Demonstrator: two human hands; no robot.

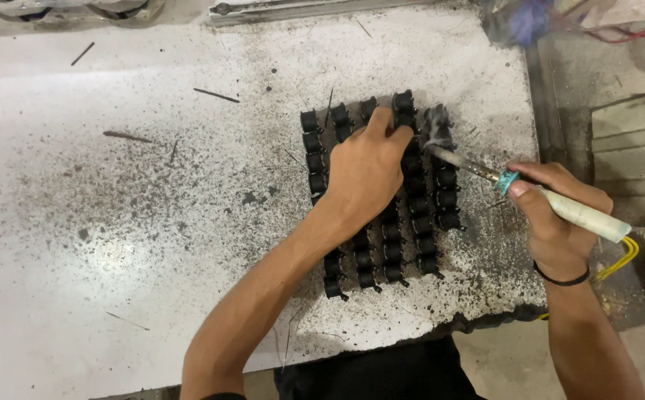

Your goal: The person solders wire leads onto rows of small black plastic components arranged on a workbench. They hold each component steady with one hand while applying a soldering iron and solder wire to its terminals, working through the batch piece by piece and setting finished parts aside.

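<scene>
You have no packages, labels, signs or screens in front of you here; nothing of that kind shows anywhere in the view.
</scene>
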